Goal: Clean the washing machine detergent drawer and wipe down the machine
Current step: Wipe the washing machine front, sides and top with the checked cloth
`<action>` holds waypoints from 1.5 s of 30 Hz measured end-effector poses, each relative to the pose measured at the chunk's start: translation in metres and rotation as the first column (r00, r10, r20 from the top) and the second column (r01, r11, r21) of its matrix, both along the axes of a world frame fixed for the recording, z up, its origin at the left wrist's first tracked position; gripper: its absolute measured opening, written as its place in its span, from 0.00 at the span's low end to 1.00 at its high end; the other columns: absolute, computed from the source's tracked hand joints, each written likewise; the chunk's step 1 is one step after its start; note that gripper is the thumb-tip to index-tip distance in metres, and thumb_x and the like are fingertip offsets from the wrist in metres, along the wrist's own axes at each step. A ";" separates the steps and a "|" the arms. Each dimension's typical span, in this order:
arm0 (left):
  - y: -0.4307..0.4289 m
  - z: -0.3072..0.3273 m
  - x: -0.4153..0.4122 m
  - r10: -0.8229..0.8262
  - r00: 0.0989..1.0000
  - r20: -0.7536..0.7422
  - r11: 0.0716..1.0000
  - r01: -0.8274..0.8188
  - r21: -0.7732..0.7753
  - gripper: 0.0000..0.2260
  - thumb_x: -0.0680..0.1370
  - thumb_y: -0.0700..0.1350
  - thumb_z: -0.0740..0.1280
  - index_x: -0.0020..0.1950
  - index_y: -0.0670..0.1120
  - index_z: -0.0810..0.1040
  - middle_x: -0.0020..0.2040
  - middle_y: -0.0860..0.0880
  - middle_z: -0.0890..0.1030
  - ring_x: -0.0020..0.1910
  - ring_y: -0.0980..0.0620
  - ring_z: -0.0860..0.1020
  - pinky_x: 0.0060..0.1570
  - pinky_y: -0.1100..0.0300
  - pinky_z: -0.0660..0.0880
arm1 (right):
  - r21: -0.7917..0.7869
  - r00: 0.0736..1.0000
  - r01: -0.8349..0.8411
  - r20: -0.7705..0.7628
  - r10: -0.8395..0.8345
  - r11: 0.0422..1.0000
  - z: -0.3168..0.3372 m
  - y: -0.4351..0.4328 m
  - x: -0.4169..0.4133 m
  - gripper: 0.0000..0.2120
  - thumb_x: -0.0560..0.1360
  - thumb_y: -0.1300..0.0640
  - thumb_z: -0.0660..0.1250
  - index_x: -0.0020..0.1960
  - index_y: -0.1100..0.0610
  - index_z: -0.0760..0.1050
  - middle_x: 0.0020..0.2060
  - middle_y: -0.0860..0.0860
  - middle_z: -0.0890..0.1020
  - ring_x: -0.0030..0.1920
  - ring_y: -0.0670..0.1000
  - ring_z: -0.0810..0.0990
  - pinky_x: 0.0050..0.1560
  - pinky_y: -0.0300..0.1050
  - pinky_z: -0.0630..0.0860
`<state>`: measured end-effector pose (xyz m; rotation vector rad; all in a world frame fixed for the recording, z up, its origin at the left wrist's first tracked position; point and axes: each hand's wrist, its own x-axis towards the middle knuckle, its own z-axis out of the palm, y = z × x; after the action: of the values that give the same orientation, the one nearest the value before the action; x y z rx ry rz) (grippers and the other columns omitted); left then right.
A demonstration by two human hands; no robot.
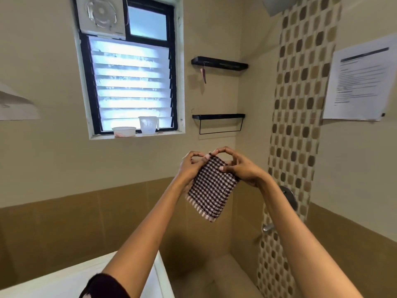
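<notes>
Beige-tiled bathroom walls (43,147) meet a brown tile band (64,229) below. Daylight glows through a black-framed louvred window (131,82), with an exhaust fan (101,14) in its upper left corner. Two black shelves (219,63) hang near a mosaic tile strip (300,104).

Both bare forearms stretch forward and upward, drawing together at the wrists. The left hand (191,166) and right hand (243,172) sit close together with fingers curled, each pinching the upper edge of a checked cloth (212,190). The right thumb lies across its face. A dark sleeve (103,284) covers the left upper arm.
</notes>
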<state>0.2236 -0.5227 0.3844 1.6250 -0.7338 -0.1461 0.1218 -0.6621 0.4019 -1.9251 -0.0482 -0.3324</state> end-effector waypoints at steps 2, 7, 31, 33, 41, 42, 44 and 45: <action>0.001 -0.025 0.003 0.091 0.973 -0.212 0.996 -0.092 0.003 0.21 0.76 0.56 0.64 0.61 0.43 0.70 0.52 0.44 0.75 0.48 0.46 0.76 0.47 0.52 0.74 | 0.049 0.999 0.005 -0.044 -0.002 0.999 -0.001 -0.001 -0.007 0.17 0.77 0.70 0.57 0.59 0.53 0.73 0.48 0.53 0.78 0.42 0.50 0.78 0.36 0.39 0.79; -0.008 -0.097 0.003 -0.147 0.388 -0.910 0.976 0.205 -0.070 0.42 0.73 0.71 0.51 0.71 0.36 0.64 0.66 0.33 0.71 0.63 0.34 0.71 0.65 0.40 0.64 | 0.272 0.997 0.060 -0.068 -0.043 0.960 -0.009 -0.021 -0.003 0.17 0.78 0.73 0.54 0.62 0.65 0.73 0.62 0.57 0.74 0.47 0.49 0.79 0.37 0.34 0.79; -0.183 -0.034 0.056 0.037 0.853 -0.520 0.998 -0.006 0.061 0.04 0.76 0.34 0.65 0.41 0.40 0.73 0.39 0.46 0.77 0.34 0.54 0.76 0.33 0.65 0.77 | 0.168 0.955 0.205 -0.252 -0.158 0.964 -0.034 -0.214 0.052 0.18 0.76 0.71 0.59 0.65 0.63 0.68 0.58 0.58 0.73 0.40 0.49 0.79 0.27 0.37 0.79; -0.190 -0.032 0.071 0.049 0.850 -0.525 0.998 -0.028 0.048 0.04 0.76 0.34 0.65 0.42 0.40 0.73 0.39 0.46 0.77 0.29 0.55 0.77 0.29 0.66 0.77 | 0.136 0.955 0.213 -0.239 -0.177 0.968 -0.034 -0.221 0.069 0.18 0.76 0.70 0.60 0.65 0.63 0.68 0.57 0.58 0.74 0.39 0.49 0.79 0.26 0.37 0.78; -0.218 -0.005 0.150 0.045 0.872 -0.488 0.989 -0.108 -0.101 0.02 0.75 0.32 0.66 0.45 0.37 0.74 0.37 0.43 0.80 0.23 0.55 0.79 0.31 0.63 0.79 | 0.032 0.968 0.239 -0.085 -0.236 0.970 -0.007 -0.253 0.162 0.17 0.76 0.69 0.60 0.64 0.66 0.69 0.53 0.58 0.76 0.39 0.47 0.76 0.25 0.33 0.75; -0.222 0.003 0.163 0.053 0.881 -0.471 0.984 -0.126 -0.124 0.03 0.74 0.32 0.66 0.47 0.35 0.74 0.38 0.43 0.80 0.23 0.55 0.79 0.31 0.63 0.79 | 0.042 0.970 0.239 -0.061 -0.236 0.970 0.000 -0.258 0.176 0.16 0.76 0.70 0.59 0.64 0.66 0.69 0.52 0.58 0.76 0.38 0.47 0.76 0.25 0.33 0.75; -0.230 0.017 0.188 0.075 0.897 -0.436 0.974 -0.161 -0.163 0.10 0.74 0.32 0.67 0.53 0.32 0.74 0.39 0.42 0.80 0.23 0.55 0.79 0.29 0.63 0.79 | 0.076 0.969 0.246 -0.021 -0.245 0.966 0.010 -0.266 0.205 0.16 0.76 0.70 0.59 0.63 0.66 0.70 0.51 0.57 0.76 0.37 0.47 0.76 0.25 0.33 0.74; -0.235 0.025 0.201 0.083 0.905 -0.417 0.969 -0.171 -0.179 0.12 0.73 0.32 0.68 0.56 0.32 0.74 0.39 0.42 0.80 0.23 0.55 0.79 0.29 0.63 0.79 | 0.088 0.967 0.253 -0.007 -0.253 0.963 0.014 -0.270 0.218 0.16 0.76 0.69 0.59 0.64 0.65 0.70 0.51 0.57 0.76 0.37 0.47 0.75 0.24 0.33 0.74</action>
<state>0.4242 -0.7574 0.4092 1.3714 -0.3071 -0.2927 0.3401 -0.9323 0.4156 -1.8445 0.2086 -0.5012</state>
